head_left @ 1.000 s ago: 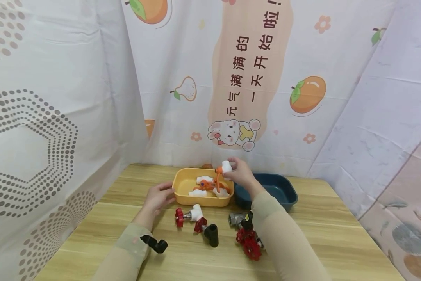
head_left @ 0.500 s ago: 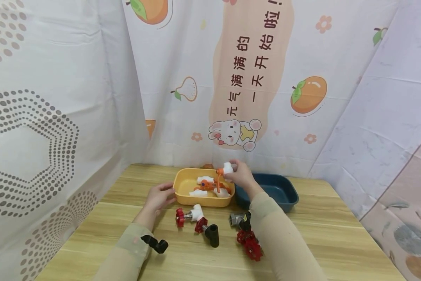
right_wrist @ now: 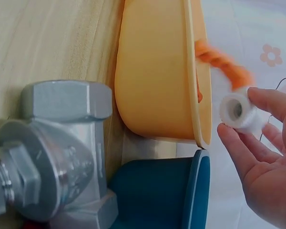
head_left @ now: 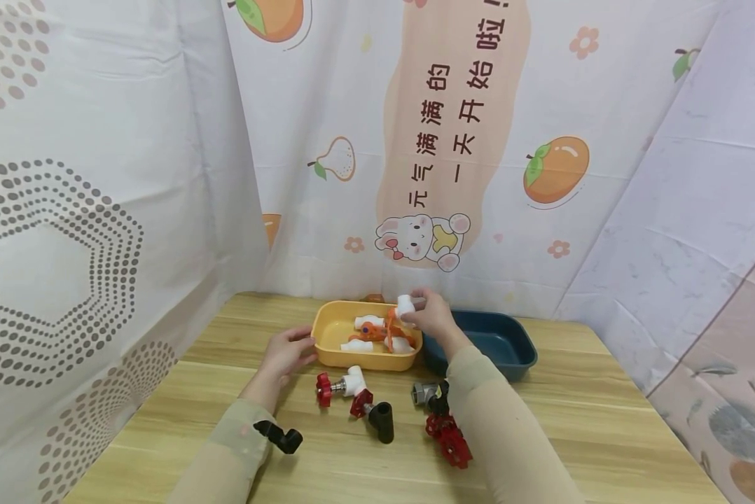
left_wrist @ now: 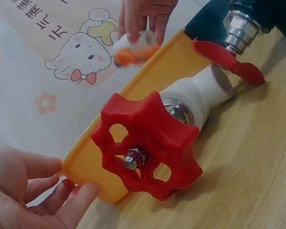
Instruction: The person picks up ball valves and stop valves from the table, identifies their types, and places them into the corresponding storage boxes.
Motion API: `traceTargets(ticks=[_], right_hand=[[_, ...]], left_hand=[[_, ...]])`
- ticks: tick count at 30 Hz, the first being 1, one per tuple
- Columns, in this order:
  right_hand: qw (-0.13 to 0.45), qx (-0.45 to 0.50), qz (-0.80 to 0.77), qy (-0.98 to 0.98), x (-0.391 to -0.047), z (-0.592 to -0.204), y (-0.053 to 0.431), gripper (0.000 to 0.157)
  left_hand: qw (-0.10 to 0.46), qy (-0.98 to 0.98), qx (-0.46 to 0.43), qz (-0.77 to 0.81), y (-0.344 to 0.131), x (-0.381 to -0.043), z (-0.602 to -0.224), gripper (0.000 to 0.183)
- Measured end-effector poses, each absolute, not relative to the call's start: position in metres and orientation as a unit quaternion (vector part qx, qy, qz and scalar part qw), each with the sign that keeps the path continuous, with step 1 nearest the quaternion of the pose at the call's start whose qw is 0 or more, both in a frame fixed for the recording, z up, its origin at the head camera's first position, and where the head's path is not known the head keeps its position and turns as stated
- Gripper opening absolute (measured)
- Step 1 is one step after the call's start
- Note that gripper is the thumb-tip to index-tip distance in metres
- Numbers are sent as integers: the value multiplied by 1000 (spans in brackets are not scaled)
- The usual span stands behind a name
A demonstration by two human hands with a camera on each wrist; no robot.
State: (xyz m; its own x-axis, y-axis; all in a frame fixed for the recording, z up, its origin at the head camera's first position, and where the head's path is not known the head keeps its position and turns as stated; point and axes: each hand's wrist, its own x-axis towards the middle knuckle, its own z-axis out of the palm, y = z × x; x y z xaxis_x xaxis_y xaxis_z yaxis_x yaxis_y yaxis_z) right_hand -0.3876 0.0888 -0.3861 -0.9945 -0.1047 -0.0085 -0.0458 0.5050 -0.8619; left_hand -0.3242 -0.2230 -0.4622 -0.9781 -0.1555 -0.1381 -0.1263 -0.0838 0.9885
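My right hand pinches a white ball valve with an orange lever, above the right end of the yellow bin. In the right wrist view, thumb and fingers hold the white valve body on two sides; its orange lever is blurred. Several white valves with orange handles lie inside the bin. At the bin's left end is my left hand, its fingers touching the corner without curling round it.
A dark blue bin stands right of the yellow one. In front lie a white valve with a red handwheel, a black valve with a red wheel, and metal valves with red wheels near my right forearm.
My right hand has lowered the ball valve slightly toward the yellow bin, and the valve's lever has tilted. The left hand stays at the bin's corner.
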Motion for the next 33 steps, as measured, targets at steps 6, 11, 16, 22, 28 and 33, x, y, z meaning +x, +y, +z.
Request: traceTargets(ticks=[6, 11, 16, 22, 28, 33], right_hand=[[32, -46, -488, 871, -387, -385, 90, 51], [33, -51, -487, 871, -388, -387, 91, 48], [35, -57, -485, 872, -390, -392, 93, 47], [40, -63, -486, 871, -388, -392, 94, 47], [47, -69, -481, 873, -385, -391, 96, 46], [56, -77, -492, 866, -383, -388, 99, 46]], left_hand=[[12, -678, 103, -728, -222, -325, -462, 44], [12, -679, 102, -726, -224, -325, -464, 44], [13, -679, 97, -727, -224, -326, -464, 44], [11, -678, 98, -729, -224, -326, -464, 44], [5, -676, 98, -730, -224, -325, -464, 45], [9, -685, 102, -721, -223, -324, -463, 45]])
